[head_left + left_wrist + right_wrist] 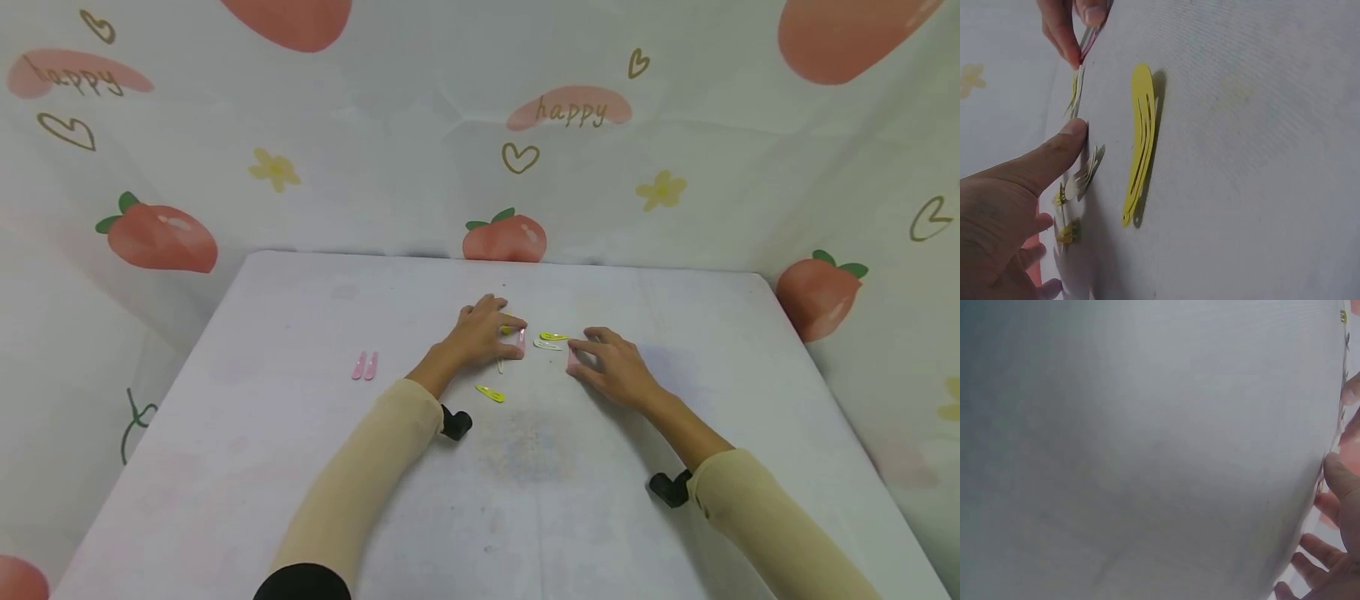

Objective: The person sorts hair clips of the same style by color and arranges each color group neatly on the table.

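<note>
Near the table's middle, my left hand (480, 335) has its thumb and index finger at the two ends of a pink snap hair clip (521, 340). To the right, my right hand (613, 365) pinches another pink hair clip (572, 357) between thumb and index finger, low at the table. Between the hands lie a yellow hair clip (553, 337) and a white one (547, 345). Partly hidden by the left hand are a yellow clip (506, 330) and a white clip (500, 365). Closer to the left wrist lies one yellow clip (1139, 144).
Two pink hair clips (365, 365) lie side by side to the left of the left hand. A white cloth covers the table (525, 517). Behind it hangs a curtain (405, 150) printed with peaches, flowers and hearts.
</note>
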Available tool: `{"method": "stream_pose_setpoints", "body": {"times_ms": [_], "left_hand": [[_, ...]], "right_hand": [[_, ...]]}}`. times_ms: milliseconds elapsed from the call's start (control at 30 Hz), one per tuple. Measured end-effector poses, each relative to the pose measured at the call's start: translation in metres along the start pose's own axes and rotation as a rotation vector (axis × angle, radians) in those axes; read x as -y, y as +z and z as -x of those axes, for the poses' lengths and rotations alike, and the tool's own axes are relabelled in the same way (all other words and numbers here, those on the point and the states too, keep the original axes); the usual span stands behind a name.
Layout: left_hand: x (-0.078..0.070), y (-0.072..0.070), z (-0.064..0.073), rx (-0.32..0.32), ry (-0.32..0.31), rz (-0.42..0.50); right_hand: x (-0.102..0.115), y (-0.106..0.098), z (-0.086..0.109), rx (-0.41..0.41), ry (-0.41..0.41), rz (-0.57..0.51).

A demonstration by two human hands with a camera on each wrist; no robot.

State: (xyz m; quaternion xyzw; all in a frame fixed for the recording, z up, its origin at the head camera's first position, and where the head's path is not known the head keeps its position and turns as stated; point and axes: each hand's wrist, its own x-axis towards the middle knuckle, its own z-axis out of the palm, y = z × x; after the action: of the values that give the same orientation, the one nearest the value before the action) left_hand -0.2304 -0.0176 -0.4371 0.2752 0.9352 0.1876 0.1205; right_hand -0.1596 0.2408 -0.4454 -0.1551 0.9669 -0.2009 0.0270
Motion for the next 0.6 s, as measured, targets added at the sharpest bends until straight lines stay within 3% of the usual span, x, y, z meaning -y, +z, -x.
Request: {"method": "stream_pose_setpoints", "body": {"times_ms": [133,267,600], "left_hand": [[0.006,-0.008,0.009,-0.023,0.01,0.038],[0.022,-0.018,0.026,-0.063,0.015,0.059],[0.069,-0.041,0.086,-0.088,-0.012,0.033]], "right_hand": [[0.0,-0.001,0.0,-0.019,-0.022,0.004],[-0.001,-0.001,0.0,-0.028,-0.036,0.01],[-0.002,0.0,0.002,-0.029,-0.043,0.005]]}}
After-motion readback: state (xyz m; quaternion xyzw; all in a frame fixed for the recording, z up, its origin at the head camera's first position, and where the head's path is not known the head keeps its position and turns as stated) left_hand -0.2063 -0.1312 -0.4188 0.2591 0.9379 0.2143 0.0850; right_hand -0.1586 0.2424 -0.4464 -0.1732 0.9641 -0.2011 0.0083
